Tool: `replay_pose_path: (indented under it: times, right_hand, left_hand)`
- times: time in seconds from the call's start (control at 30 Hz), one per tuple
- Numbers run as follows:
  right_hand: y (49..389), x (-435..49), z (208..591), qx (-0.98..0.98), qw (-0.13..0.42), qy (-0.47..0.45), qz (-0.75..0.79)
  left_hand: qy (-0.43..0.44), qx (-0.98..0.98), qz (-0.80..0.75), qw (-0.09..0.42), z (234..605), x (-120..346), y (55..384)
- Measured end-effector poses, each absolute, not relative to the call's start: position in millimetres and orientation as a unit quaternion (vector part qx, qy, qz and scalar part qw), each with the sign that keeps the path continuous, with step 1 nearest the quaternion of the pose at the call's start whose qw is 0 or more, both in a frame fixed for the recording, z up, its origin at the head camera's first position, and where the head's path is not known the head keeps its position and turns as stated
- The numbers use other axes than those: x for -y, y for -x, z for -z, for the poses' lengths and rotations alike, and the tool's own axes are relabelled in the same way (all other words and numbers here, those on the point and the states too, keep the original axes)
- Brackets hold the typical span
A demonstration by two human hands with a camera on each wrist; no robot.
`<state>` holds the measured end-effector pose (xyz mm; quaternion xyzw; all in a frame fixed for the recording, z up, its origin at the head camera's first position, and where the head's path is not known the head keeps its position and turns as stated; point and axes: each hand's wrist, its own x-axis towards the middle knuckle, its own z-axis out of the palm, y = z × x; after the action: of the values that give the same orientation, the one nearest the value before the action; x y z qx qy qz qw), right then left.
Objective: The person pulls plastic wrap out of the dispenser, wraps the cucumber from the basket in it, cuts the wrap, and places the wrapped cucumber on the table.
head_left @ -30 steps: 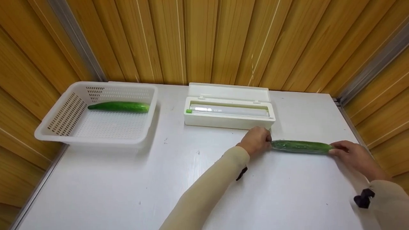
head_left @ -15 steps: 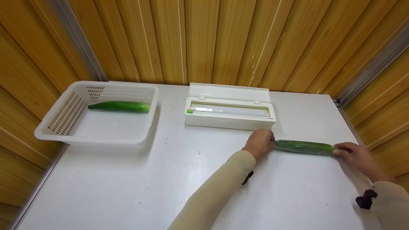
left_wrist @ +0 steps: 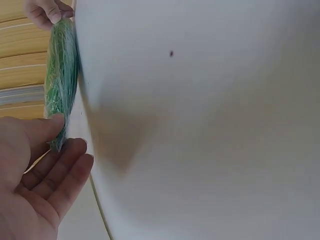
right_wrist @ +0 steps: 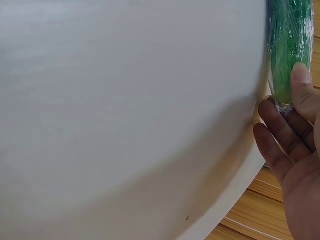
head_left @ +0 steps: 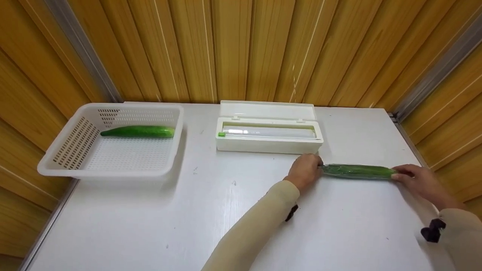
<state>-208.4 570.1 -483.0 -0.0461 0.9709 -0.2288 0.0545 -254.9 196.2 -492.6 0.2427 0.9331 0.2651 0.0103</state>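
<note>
A cucumber [head_left: 357,171] wrapped in clear plastic film lies crosswise on the right side of the white table. My left hand [head_left: 305,171] pinches its left end between thumb and fingers. At the other end my right hand [head_left: 418,182] grips the tip. Up close in the left wrist view, the film on the cucumber [left_wrist: 62,70] looks wrinkled, and the twisted end sits between thumb and fingers. The right wrist view has the thumb pressed on the wrapped cucumber [right_wrist: 290,50], fingers under its end.
Behind my left hand stands a white cling film box [head_left: 269,146], lid raised, with a film roll [head_left: 267,131] inside and a green slider [head_left: 221,134]. A white plastic basket [head_left: 109,173] at the left holds an unwrapped cucumber [head_left: 139,131]. Wood-patterned walls [head_left: 233,49] enclose the table [head_left: 211,210].
Both hands and the wrapped cucumber have shifted slightly to the right since a second ago. The grip at each end stays the same. The head view has tilted a little.
</note>
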Motion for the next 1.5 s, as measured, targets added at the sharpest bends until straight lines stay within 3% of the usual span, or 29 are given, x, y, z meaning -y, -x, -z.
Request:
replay_pose_path:
  times: [0.7, 0.93, 1.3, 1.5]
  right_hand:
    - [214, -557, 461, -0.972, 0.091, 0.054, 0.21]
    - [221, -544, 452, -0.979, 0.098, 0.07, 0.165]
    - [239, -481, 437, -0.981, 0.03, 0.103, 0.16]
    - [247, -440, 429, -0.963, -0.084, 0.195, 0.167]
  left_hand:
    - [-0.29, -0.913, -0.281, 0.047, 490, -151, 252]
    - [-0.308, -0.914, -0.264, 0.015, 478, -111, 258]
    - [-0.298, -0.914, -0.263, -0.083, 452, -32, 278]
    - [-0.277, -0.922, -0.233, -0.137, 438, 9, 291]
